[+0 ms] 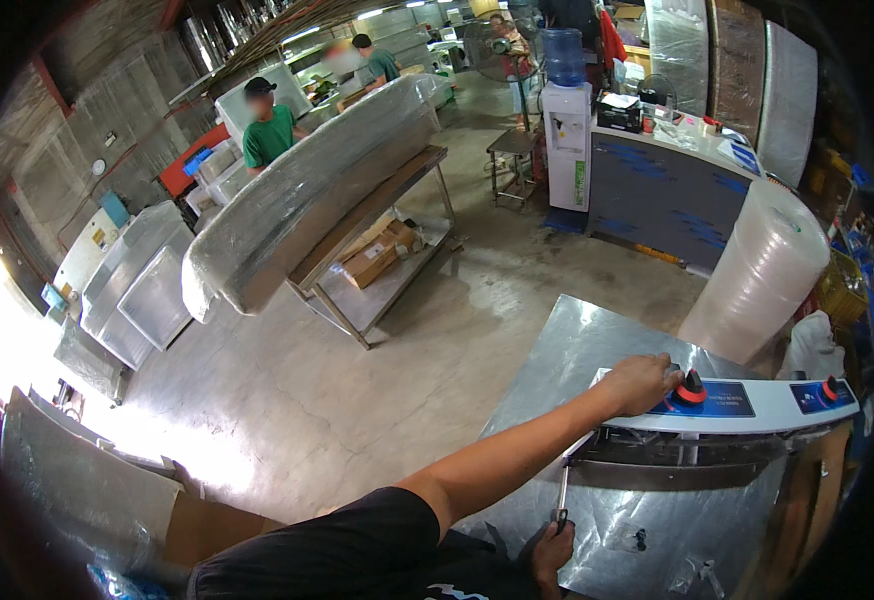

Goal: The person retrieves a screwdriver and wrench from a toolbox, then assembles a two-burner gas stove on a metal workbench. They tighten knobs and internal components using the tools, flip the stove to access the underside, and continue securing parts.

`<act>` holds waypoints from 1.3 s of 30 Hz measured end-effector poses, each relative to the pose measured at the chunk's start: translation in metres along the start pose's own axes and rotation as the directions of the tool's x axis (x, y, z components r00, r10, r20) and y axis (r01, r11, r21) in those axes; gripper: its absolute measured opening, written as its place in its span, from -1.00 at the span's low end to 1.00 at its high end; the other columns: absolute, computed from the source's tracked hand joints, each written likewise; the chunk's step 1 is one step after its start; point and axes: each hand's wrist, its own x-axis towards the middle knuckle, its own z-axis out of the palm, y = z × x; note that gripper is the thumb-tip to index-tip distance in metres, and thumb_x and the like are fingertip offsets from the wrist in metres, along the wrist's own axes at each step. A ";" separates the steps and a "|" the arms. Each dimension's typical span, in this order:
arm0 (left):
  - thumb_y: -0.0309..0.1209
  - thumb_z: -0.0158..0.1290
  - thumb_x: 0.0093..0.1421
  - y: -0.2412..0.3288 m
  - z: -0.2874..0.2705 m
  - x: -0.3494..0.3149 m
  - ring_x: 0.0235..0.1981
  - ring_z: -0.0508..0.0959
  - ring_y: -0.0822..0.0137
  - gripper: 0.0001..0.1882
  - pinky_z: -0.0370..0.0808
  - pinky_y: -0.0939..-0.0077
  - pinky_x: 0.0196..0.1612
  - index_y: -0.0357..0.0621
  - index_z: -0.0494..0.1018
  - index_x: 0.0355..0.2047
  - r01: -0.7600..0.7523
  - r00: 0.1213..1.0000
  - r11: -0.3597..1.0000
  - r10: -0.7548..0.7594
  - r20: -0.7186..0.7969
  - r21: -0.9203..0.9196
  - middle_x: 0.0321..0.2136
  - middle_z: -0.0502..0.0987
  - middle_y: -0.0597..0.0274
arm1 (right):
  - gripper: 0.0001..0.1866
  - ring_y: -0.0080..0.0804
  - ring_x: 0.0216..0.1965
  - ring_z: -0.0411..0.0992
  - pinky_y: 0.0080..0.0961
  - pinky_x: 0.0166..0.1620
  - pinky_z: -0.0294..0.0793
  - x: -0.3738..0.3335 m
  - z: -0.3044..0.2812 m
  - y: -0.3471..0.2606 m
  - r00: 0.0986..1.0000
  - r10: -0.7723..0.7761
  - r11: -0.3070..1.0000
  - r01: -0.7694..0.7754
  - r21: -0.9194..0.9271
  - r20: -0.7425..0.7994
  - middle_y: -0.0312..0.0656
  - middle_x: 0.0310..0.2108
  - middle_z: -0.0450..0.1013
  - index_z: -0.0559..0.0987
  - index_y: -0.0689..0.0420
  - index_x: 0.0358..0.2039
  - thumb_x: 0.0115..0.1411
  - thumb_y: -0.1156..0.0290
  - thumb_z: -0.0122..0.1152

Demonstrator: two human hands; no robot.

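A white control panel (732, 420) with blue plates and black-and-red knobs (692, 388) fronts a metal appliance on the steel table (527, 400). My left hand (645, 384) reaches across to the panel's left part, fingers bent down on it beside the left knob. What lies under those fingertips is partly hidden. Lower down, close to my body, my right hand (554, 550) is closed round the dark handle of a screwdriver (563, 490). Its shaft points away from me, toward the appliance's left end. Small dark parts (640, 540) lie on the tabletop nearby.
A big roll of bubble wrap (762, 270) stands beyond the table. Farther off are a water dispenser (567, 140), a grey counter (657, 195) and a wrapped long item (307, 200) on a metal cart (357, 315). A person in green (269, 135) stands behind it; cardboard (207, 525) is at lower left.
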 end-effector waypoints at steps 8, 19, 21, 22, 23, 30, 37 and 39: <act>-0.04 -0.23 0.47 -0.007 0.004 0.005 -0.04 0.55 -0.30 -0.45 0.40 -0.08 0.07 -0.39 0.39 0.00 0.049 0.999 0.998 -0.050 -0.008 -0.044 -0.14 0.57 -0.37 | -0.52 0.13 -0.40 0.47 0.00 -0.25 0.45 0.022 0.030 0.055 0.998 0.008 0.973 -0.022 0.231 0.062 0.00 -0.47 0.48 0.50 0.24 -0.18 0.40 -0.01 0.00; -0.10 -0.18 0.45 -0.020 0.006 0.016 -0.03 0.54 -0.32 -0.49 0.44 -0.08 0.05 -0.38 0.42 0.02 -0.050 0.998 0.997 0.048 0.042 0.053 -0.08 0.54 -0.39 | -0.69 0.02 -0.23 0.50 -0.05 -0.12 0.47 0.008 0.038 0.040 0.972 0.092 0.896 -0.176 0.407 0.218 0.03 -0.27 0.50 0.49 0.31 -0.14 0.38 0.25 0.07; -0.25 -0.17 0.44 -0.023 0.007 0.021 -0.02 0.55 -0.29 -0.61 0.52 0.00 0.05 -0.29 0.47 0.03 -0.116 0.986 0.980 0.094 0.140 0.163 0.08 0.41 -0.35 | -0.70 0.15 -0.11 0.47 0.03 -0.03 0.43 0.000 0.029 0.021 0.996 -0.006 0.957 -0.020 0.288 0.090 0.14 -0.13 0.48 0.48 0.32 -0.11 0.37 0.29 0.06; -0.28 -0.14 0.42 -0.024 0.006 0.019 0.00 0.56 -0.25 -0.62 0.52 0.03 0.09 -0.28 0.46 0.06 -0.227 0.969 0.942 0.192 0.157 0.247 0.09 0.43 -0.30 | -0.69 0.22 -0.06 0.45 0.06 0.01 0.40 0.002 0.026 0.013 0.999 0.003 0.981 -0.011 0.193 0.042 0.19 -0.08 0.46 0.48 0.32 -0.10 0.37 0.29 0.05; -0.30 -0.14 0.41 -0.025 0.004 0.020 0.03 0.55 -0.23 -0.61 0.52 0.06 0.11 -0.31 0.45 0.09 -0.254 0.958 0.933 0.206 0.201 0.256 0.12 0.42 -0.26 | -0.62 0.30 -0.07 0.44 0.07 -0.01 0.41 0.002 0.023 0.005 0.993 0.095 0.987 -0.103 0.122 0.069 0.21 -0.12 0.47 0.46 0.32 -0.09 0.39 0.20 -0.01; 0.03 -0.29 0.48 0.000 -0.013 0.008 0.13 0.50 -0.23 -0.37 0.39 0.12 0.21 -0.25 0.30 0.25 0.111 0.982 0.992 -0.120 0.144 0.065 0.05 0.53 -0.32 | -0.53 0.19 -0.27 0.51 0.03 -0.18 0.45 0.013 0.035 0.001 0.959 0.232 0.924 -0.269 0.271 0.161 0.13 -0.31 0.54 0.51 0.27 -0.13 0.44 0.04 -0.03; 0.05 -0.29 0.48 0.003 -0.012 0.008 0.16 0.49 -0.21 -0.34 0.36 0.13 0.24 -0.24 0.25 0.30 0.124 0.982 0.989 -0.134 0.131 0.076 0.07 0.51 -0.35 | -0.53 -0.63 -0.67 0.23 -0.63 -0.63 0.19 0.019 0.037 0.011 0.651 0.262 0.099 -0.753 0.651 0.713 -0.36 -0.54 0.36 0.49 0.06 -0.28 0.50 -0.06 -0.17; 0.05 -0.29 0.48 0.003 -0.012 0.005 0.17 0.49 -0.20 -0.34 0.36 0.13 0.24 -0.24 0.25 0.31 0.110 0.986 0.991 -0.118 0.120 0.071 0.08 0.51 -0.35 | -0.51 -0.63 -0.68 0.24 -0.62 -0.65 0.19 0.021 0.029 0.011 0.587 0.089 -0.169 -0.787 0.593 0.805 -0.36 -0.56 0.36 0.48 0.06 -0.30 0.50 -0.09 -0.19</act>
